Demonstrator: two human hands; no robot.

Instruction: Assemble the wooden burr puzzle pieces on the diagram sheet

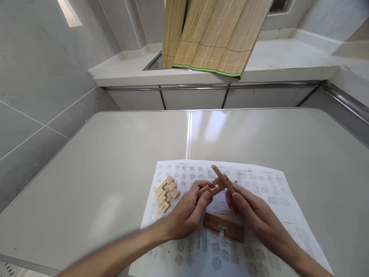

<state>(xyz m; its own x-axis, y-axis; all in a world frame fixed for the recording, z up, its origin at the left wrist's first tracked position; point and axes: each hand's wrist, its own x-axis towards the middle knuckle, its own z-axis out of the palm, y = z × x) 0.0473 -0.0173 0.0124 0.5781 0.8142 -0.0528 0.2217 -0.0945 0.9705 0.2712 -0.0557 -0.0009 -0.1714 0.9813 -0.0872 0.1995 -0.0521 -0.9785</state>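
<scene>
My left hand [192, 207] is closed on a slotted wooden puzzle piece [219, 185], its thumb and fingers pinching the left end. From the right, my right hand [250, 207] pinches the lower end of a long flat wooden puzzle piece [220, 175]. The two pieces cross and touch; whether they interlock I cannot tell. Below them a darker flat wooden piece [233, 229] with a notch in its lower edge lies on the printed sheet. A cluster of small pale wooden blocks [168, 192] lies left of my left hand.
A large white sheet of printed diagrams [276, 227] covers the near middle of the pale table [115, 154]. Behind the table runs a white counter [288, 57] with a bamboo mat [213, 42] hanging over its edge. A grey tiled wall [43, 77] stands at the left.
</scene>
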